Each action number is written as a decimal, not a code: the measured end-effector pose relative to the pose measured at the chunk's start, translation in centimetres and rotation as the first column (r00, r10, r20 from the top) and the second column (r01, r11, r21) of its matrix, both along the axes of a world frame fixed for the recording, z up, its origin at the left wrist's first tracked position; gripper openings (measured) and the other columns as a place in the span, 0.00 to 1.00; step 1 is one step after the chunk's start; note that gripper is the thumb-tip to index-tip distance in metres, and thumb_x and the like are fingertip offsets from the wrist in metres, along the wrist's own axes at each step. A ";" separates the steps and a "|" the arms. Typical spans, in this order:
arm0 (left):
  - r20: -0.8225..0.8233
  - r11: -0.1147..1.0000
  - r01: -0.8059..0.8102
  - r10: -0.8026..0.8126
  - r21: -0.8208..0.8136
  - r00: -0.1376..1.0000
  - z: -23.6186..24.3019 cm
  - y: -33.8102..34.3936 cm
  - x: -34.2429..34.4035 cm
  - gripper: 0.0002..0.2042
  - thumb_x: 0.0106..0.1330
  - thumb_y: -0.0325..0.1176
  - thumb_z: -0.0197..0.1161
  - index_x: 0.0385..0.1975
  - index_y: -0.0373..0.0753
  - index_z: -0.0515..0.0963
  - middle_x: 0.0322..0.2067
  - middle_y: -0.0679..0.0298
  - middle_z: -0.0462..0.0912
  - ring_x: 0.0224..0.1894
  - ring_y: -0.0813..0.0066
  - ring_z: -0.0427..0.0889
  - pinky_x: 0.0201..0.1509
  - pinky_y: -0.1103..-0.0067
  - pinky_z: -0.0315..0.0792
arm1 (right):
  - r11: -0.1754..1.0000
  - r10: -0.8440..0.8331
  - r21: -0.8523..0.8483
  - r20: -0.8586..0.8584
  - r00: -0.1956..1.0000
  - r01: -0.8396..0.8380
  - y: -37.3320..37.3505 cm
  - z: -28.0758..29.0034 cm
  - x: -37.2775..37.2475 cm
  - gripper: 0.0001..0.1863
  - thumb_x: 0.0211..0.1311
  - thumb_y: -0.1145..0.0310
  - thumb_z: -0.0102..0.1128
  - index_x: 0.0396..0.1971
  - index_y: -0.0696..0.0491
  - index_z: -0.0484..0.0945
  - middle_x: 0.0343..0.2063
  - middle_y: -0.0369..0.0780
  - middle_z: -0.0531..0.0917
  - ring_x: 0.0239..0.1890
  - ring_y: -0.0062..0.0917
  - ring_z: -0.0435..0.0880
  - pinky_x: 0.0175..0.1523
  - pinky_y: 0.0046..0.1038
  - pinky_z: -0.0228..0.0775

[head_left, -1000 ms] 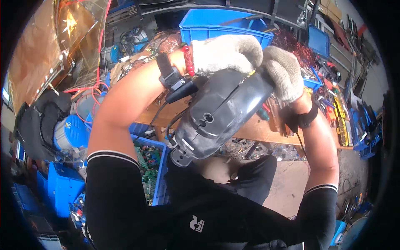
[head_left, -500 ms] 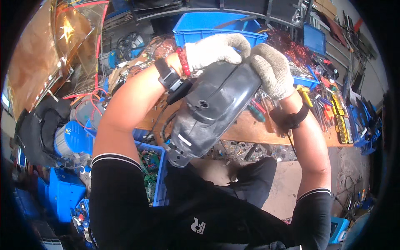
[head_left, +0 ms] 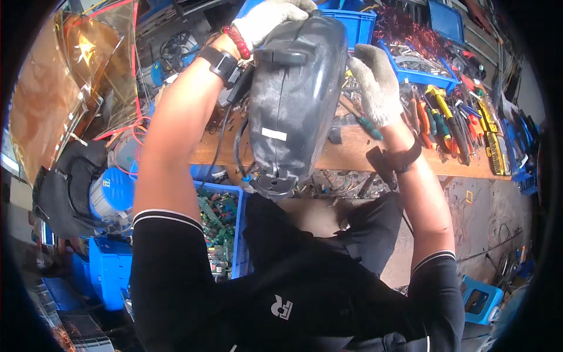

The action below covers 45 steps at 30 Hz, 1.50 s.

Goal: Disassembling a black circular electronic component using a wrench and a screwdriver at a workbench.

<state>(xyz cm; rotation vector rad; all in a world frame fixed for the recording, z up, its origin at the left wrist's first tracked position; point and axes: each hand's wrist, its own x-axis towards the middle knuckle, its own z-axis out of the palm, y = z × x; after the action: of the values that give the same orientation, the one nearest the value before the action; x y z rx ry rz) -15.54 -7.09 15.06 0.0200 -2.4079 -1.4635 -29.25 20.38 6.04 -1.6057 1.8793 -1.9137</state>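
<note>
A long black plastic housing [head_left: 293, 111], scuffed and dusty with a small white label, stands tilted over the near side of the wooden workbench. My left hand [head_left: 272, 20], in a white knitted glove, grips its far upper end; the fingertips are partly hidden behind it. My right hand [head_left: 375, 85], gloved the same way, is open beside the housing's right side, fingers pointing away from me. Whether its thumb touches the shell I cannot tell. A black cable [head_left: 237, 144] with a blue end hangs along the housing's left side.
Pliers and other hand tools [head_left: 448, 120] lie along the right of the wooden bench [head_left: 404, 161]. A screwdriver [head_left: 368, 126] is near my right wrist. Blue bins [head_left: 352, 26] stand at the back. A blue crate [head_left: 240, 234] of green circuit boards sits at lower left.
The housing has turned more upright and shifted away from me, showing more of its broad face. My left hand moved up with it. My right hand has come off its upper end.
</note>
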 end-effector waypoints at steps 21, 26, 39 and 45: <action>-0.062 0.933 0.036 -0.015 0.358 0.998 -2.0 0.4 -1.5 0.22 0.77 0.41 0.54 0.64 0.34 0.73 0.60 0.54 0.80 0.62 0.57 0.80 0.71 0.65 0.71 | 0.938 0.333 0.143 -0.621 0.710 -0.315 -0.6 11.9 2.4 0.26 0.59 0.49 0.69 0.42 0.59 0.81 0.35 0.51 0.83 0.39 0.48 0.83 0.45 0.40 0.76; -0.045 0.898 0.050 -0.034 0.438 0.998 -0.4 1.9 -0.2 0.19 0.79 0.36 0.45 0.60 0.32 0.75 0.56 0.49 0.83 0.57 0.56 0.84 0.63 0.66 0.78 | 0.778 0.425 0.026 -0.758 0.495 -0.628 -3.4 12.2 1.5 0.20 0.62 0.56 0.66 0.45 0.56 0.83 0.37 0.50 0.85 0.41 0.47 0.85 0.46 0.40 0.77; -0.123 0.809 -0.065 0.168 0.585 0.978 -3.1 -0.1 1.3 0.23 0.81 0.42 0.46 0.69 0.36 0.67 0.65 0.55 0.75 0.66 0.64 0.75 0.72 0.70 0.70 | 0.846 0.361 0.042 -0.780 0.511 -0.532 -1.1 13.2 0.7 0.18 0.67 0.53 0.59 0.43 0.51 0.86 0.36 0.50 0.86 0.39 0.50 0.84 0.44 0.43 0.76; -0.301 0.618 0.470 -0.364 0.630 0.881 -4.4 -2.9 2.6 0.23 0.81 0.39 0.39 0.66 0.33 0.71 0.64 0.51 0.76 0.65 0.56 0.75 0.73 0.61 0.68 | 0.981 0.074 -0.030 -0.856 0.512 -0.192 2.0 11.4 -3.2 0.23 0.68 0.50 0.60 0.51 0.54 0.83 0.39 0.51 0.86 0.45 0.49 0.85 0.51 0.43 0.77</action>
<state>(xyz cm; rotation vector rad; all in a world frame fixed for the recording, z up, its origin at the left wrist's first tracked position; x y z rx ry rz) -12.99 -9.97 10.67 -0.4992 -1.6618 -2.4165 -32.42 22.41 17.49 -3.0321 1.7200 -1.2115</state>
